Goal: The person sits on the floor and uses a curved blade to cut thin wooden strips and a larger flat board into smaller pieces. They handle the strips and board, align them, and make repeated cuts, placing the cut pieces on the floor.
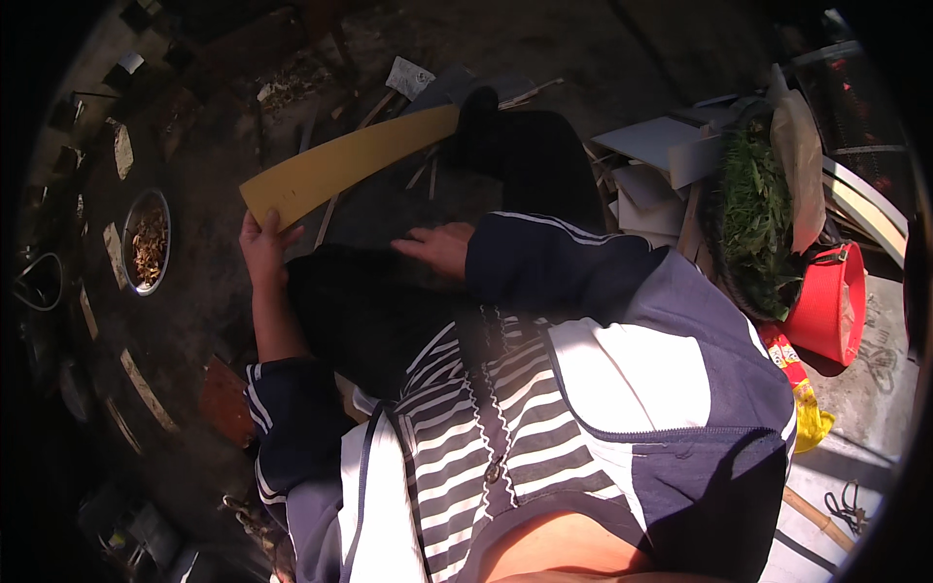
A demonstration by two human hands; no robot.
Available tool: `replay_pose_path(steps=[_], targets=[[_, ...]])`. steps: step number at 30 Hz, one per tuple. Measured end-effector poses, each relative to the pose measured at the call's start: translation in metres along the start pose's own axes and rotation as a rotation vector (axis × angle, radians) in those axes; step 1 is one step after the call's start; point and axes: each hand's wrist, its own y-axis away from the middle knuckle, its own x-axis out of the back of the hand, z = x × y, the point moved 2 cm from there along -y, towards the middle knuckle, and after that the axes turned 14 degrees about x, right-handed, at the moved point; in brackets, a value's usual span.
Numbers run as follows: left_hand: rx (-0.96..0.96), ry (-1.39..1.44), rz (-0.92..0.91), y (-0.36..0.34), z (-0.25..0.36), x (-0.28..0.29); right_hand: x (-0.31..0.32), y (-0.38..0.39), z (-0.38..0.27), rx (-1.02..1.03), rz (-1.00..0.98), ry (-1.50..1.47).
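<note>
A long, flat yellow strip [345, 162], perhaps a board, slants across the upper middle of the view. My left hand [264, 248] is closed on its near left corner, thumb on top and the other fingers mostly hidden beneath. At the other end the strip meets my black shoe [476, 115]; I cannot tell whether they touch or only overlap. My right hand [442, 250] is over my dark trouser leg, fingers stretched out toward the left, holding nothing. It is apart from the strip.
To the left stands a round metal bowl [129, 231] of brown chips, with scattered wood slats [148, 391] nearby. White panels [653, 141], leafy greens [760, 219], a red bucket [824, 306] and a yellow-and-red bag [812, 418] crowd the right side.
</note>
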Motion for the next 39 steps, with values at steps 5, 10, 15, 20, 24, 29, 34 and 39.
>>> replay_pose_path(steps=[5,10,15,20,24,29,34,39], targets=[[0.069,-0.045,0.062,-0.033,-0.020,-0.003,-0.001,0.014,0.005,-0.015,0.013,0.017],[0.128,-0.406,0.103,-0.100,-0.052,0.025,0.021,0.026,-0.020,-0.049,-0.060,0.040],[0.177,-0.480,0.152,-0.108,-0.056,0.021,0.041,0.034,-0.047,-0.064,-0.098,-0.024],[0.266,-0.439,0.082,-0.104,-0.051,0.023,0.039,0.037,-0.048,-0.009,-0.053,-0.022],[0.309,-0.456,0.090,-0.103,-0.058,0.013,0.031,0.036,-0.039,0.051,-0.081,-0.023],[0.271,-0.345,0.191,-0.110,-0.065,0.040,0.027,0.017,-0.041,0.077,-0.164,-0.031],[0.258,-0.555,0.271,-0.099,-0.057,0.027,0.026,0.021,-0.029,0.069,-0.216,-0.107],[0.121,-0.843,0.328,-0.075,-0.043,0.012,0.024,0.025,-0.019,0.071,-0.250,-0.205]])
